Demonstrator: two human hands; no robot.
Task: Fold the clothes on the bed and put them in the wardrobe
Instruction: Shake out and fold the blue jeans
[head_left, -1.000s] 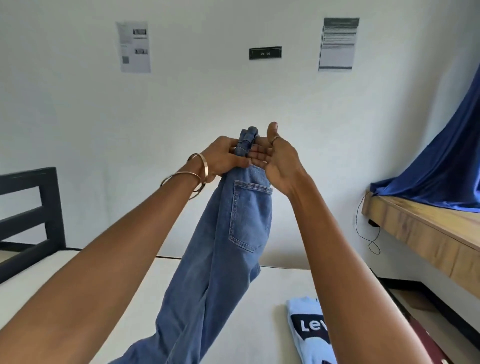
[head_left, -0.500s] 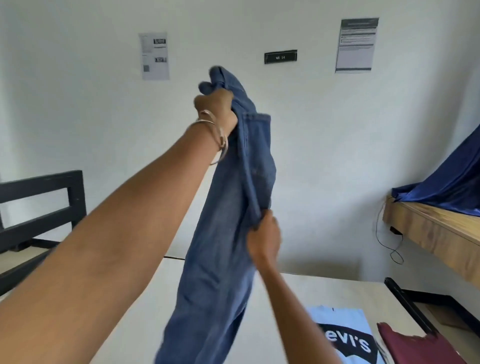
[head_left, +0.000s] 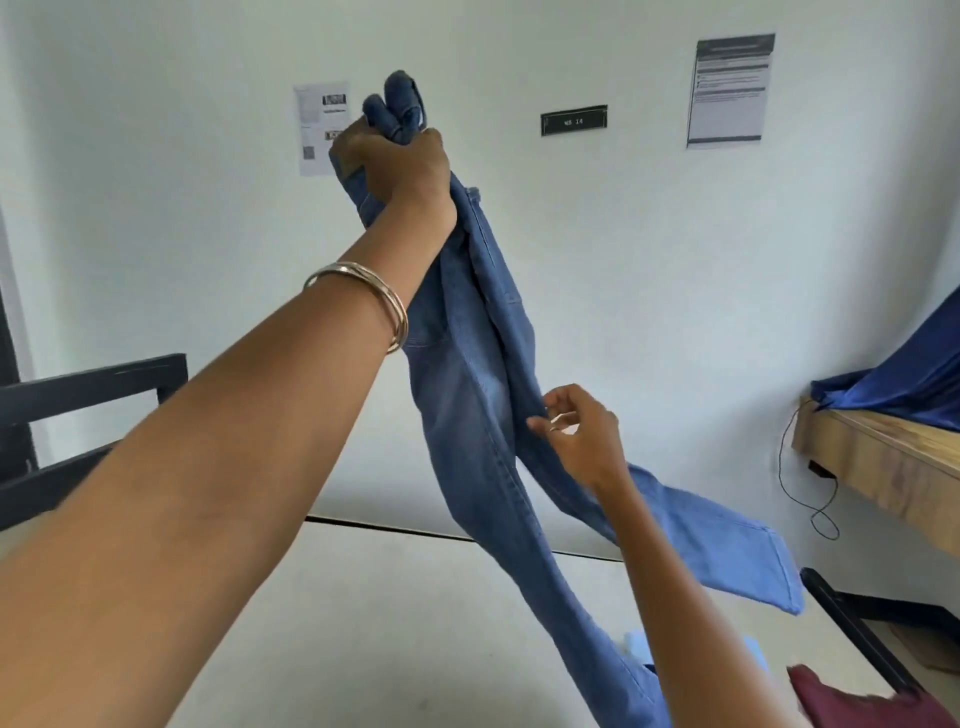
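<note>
Jeans (head_left: 470, 374) gripped high by left hand (head_left: 400, 166) — right hand (head_left: 582, 436) loosely curled, touching them.

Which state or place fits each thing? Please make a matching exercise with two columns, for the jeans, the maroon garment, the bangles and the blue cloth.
Things:
1. jeans
2. maroon garment
3. bangles
4. blue cloth

States or places:
A. draped over the wooden shelf at the right
B. held up by the left hand
C. lying at the lower right corner
D. around the left wrist

Pairs: 1-B, 2-C, 3-D, 4-A
</note>
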